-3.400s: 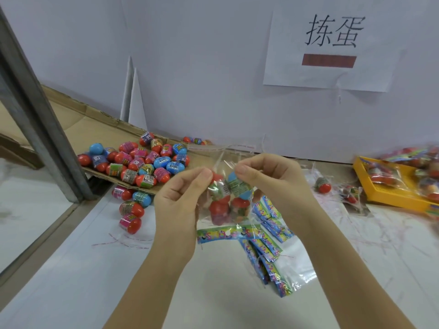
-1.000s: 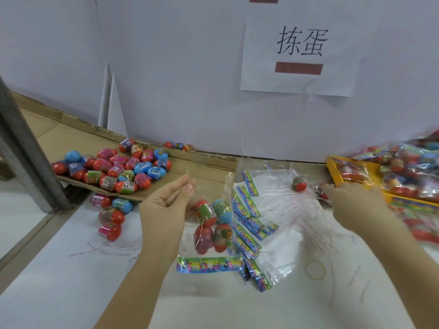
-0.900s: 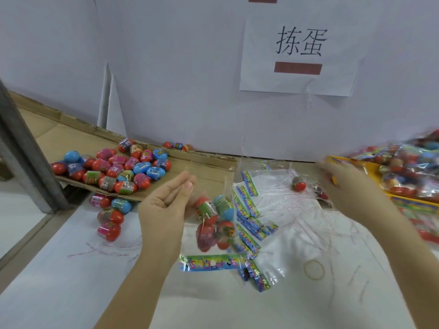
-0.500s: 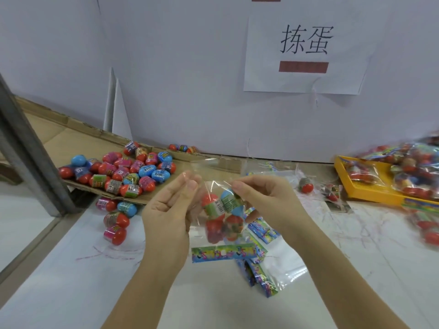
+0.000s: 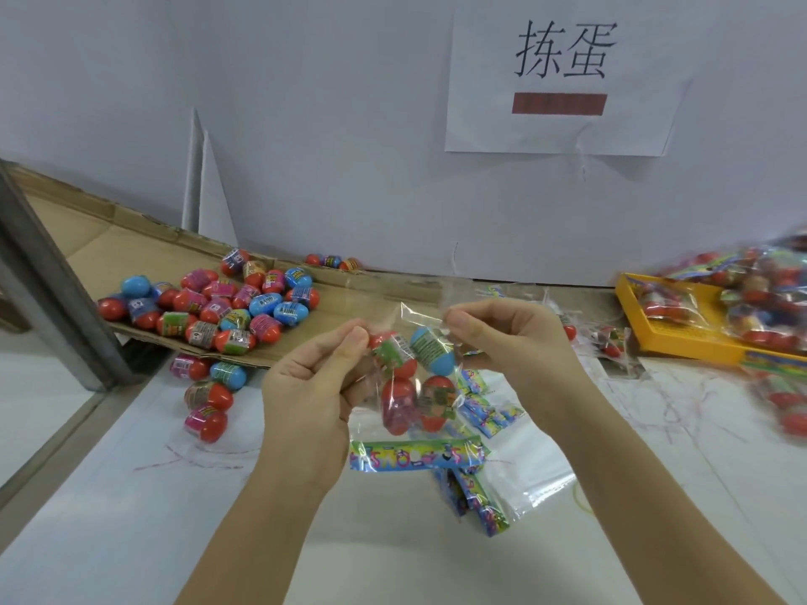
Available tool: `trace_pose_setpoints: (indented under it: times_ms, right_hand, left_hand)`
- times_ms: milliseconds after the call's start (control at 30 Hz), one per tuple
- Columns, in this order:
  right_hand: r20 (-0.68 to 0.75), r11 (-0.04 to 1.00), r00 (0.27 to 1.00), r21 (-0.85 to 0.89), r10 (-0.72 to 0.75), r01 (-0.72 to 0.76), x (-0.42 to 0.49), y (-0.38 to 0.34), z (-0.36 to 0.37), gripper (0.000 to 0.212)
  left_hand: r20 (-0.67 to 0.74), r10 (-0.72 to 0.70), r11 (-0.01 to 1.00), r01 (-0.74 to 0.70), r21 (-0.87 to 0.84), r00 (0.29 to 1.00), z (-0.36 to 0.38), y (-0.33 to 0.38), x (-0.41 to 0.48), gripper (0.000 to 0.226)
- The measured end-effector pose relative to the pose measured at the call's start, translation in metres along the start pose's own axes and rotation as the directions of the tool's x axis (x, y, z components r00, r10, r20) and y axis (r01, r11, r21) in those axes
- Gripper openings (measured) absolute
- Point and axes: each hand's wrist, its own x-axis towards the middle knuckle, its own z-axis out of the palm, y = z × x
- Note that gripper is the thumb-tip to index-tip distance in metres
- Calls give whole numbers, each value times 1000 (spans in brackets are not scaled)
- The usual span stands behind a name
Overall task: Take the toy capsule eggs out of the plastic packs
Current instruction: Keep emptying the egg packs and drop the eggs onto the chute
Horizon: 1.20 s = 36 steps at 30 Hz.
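I hold a clear plastic pack [image 5: 415,386] upside down between both hands, its printed header card hanging at the bottom. Several capsule eggs sit inside, among them a blue one [image 5: 432,349] and a red one [image 5: 395,408]. My left hand [image 5: 312,386] pinches the pack's upper left edge. My right hand [image 5: 506,338] pinches the upper right edge of the film. A heap of loose capsule eggs [image 5: 218,305] lies on a cardboard sheet [image 5: 349,299] at the left.
Empty packs with printed headers [image 5: 484,486] lie on the white table under my hands. A yellow tray [image 5: 681,338] piled with full packs stands at the right. A grey metal post [image 5: 48,277] rises at the left. A paper sign [image 5: 563,76] hangs on the wall.
My right hand came back from the yellow tray area to the pack and now pinches its top edge. The left hand kept hold of the pack throughout.
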Motion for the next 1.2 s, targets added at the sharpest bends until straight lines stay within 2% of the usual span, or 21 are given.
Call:
trace_pose_setpoints:
  times_ms: [100, 300, 600, 800, 900, 1000, 1200]
  right_hand:
    - [10, 998, 999, 54, -33, 32, 0, -2, -2, 10]
    - [52, 991, 998, 129, -45, 38, 1, 0, -6, 12]
    - [265, 986, 959, 158, -99, 58, 4, -6, -26, 15]
    - [323, 988, 941, 145, -97, 52, 4, -7, -33, 14]
    - [351, 986, 928, 143, -128, 82, 3, -9, -36, 15]
    - [361, 981, 916, 142, -173, 129, 2, -10, -40, 14]
    - [425, 971, 873, 141, -238, 195, -1, -18, -47, 22]
  left_hand:
    - [14, 6, 1000, -6, 5, 1000, 0, 1, 0, 16]
    - [103, 8, 993, -20, 118, 995, -4, 3, 2, 20]
    - [192, 99, 991, -114, 73, 976, -4, 5, -2, 22]
    - [232, 74, 991, -99, 95, 970, -4, 6, -2, 27]
    - [281, 73, 990, -103, 93, 957, -3, 7, -2, 24]
    - [295, 37, 998, -48, 30, 955, -4, 9, -2, 17]
    - [431, 18, 1000, -23, 5, 902, -6, 15, -4, 13]
